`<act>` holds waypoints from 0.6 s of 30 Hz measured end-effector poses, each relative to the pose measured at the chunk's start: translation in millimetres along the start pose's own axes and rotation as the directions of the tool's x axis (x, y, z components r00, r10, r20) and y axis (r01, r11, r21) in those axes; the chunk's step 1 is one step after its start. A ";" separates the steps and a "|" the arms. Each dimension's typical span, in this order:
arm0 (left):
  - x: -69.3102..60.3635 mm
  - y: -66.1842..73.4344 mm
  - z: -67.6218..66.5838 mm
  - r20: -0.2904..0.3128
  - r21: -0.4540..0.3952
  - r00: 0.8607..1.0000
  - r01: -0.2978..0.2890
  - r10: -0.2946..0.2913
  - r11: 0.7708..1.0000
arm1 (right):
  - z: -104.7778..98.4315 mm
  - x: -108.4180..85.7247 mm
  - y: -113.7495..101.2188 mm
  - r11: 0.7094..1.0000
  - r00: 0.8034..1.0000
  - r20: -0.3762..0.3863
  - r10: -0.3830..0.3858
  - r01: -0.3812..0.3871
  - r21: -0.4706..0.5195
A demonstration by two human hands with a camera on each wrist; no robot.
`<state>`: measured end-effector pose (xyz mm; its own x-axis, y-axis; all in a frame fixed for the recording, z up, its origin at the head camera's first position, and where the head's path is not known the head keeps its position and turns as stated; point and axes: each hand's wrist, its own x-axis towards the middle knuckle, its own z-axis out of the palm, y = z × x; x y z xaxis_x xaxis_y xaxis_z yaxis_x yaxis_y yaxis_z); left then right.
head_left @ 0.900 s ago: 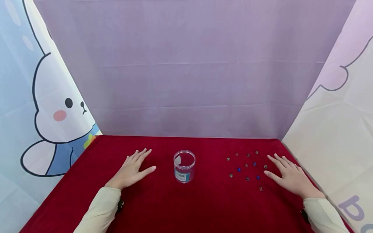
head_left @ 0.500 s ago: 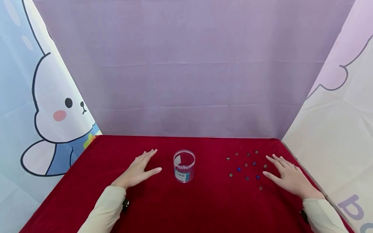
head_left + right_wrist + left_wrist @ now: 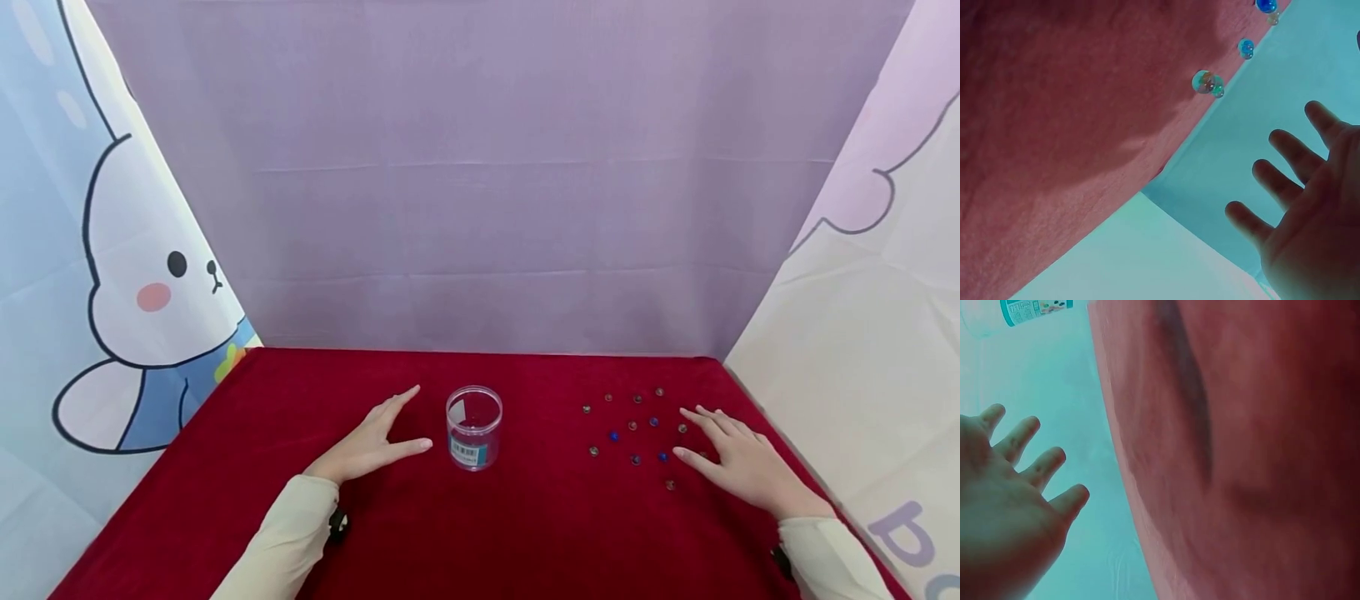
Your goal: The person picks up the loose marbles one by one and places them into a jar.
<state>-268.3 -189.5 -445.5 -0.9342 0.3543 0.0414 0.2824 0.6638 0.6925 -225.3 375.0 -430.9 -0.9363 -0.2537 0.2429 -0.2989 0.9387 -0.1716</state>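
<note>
A clear plastic jar (image 3: 474, 429), lidless and with a barcode label, stands upright mid-table; its labelled side also peeks into the left wrist view's top corner, where the jar (image 3: 1035, 307) is cut off. My left hand (image 3: 367, 446) hovers just left of it, thumb and fingers spread apart, not touching it. Several glass marbles (image 3: 633, 426), some blue and some clear with coloured swirls, lie scattered on the right. Beside them is my right hand (image 3: 750, 467), fingers extended and holding nothing. In the right wrist view its fingers (image 3: 1279, 184) are apart from the marbles (image 3: 1204, 82).
Dark red cloth (image 3: 480, 542) covers the table. A lilac curtain (image 3: 480, 183) rises behind the far edge. Printed cloth panels, one with a cartoon rabbit (image 3: 165, 275), flank the left and right sides.
My left hand has moved right, closer to the jar. The right hand has shifted slightly left toward the marbles. The jar and marbles have stayed in place.
</note>
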 end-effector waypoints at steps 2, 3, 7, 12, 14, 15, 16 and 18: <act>2.3 1.9 1.3 -0.002 -0.024 1.000 -0.022 0.022 0.999 | -0.3 -0.3 -1.8 1.000 1.000 -0.003 -0.002 0.002 0.003; 3.4 2.3 2.1 -0.004 -0.037 0.999 -0.033 0.033 0.999 | -0.3 -0.4 -2.7 1.000 1.000 -0.004 -0.002 0.002 0.006; 7.2 4.1 5.4 -0.001 -0.090 0.998 -0.055 0.055 0.994 | 0.2 -0.3 -5.6 1.000 1.000 -0.005 -0.008 0.009 0.011; 10.8 6.3 10.3 -0.004 -0.103 0.998 -0.061 0.061 0.993 | 2.2 -1.1 -8.7 1.000 1.000 -0.009 -0.027 0.027 0.012; 12.1 7.6 12.4 -0.006 -0.107 0.998 -0.070 0.070 0.992 | 3.2 -1.6 -9.5 0.999 0.999 -0.012 -0.036 0.036 0.015; 12.8 8.2 13.5 -0.005 -0.114 0.997 -0.075 0.075 0.991 | 3.6 -1.9 -9.9 0.999 0.999 -0.016 -0.041 0.042 0.017; 13.6 9.0 14.6 -0.003 -0.129 0.997 -0.079 0.079 0.989 | 4.2 -2.1 -10.2 0.999 0.999 -0.019 -0.047 0.047 0.015; 15.4 10.8 16.5 0.007 -0.162 0.996 -0.081 0.084 0.983 | 4.5 -2.7 -10.9 0.998 0.998 -0.024 -0.056 0.056 0.016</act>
<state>-276.0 -166.0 -449.3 -0.9059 0.4130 0.0942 0.3186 0.5176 0.7941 -220.4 364.4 -434.0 -0.9135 -0.2997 0.2752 -0.3537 0.9192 -0.1729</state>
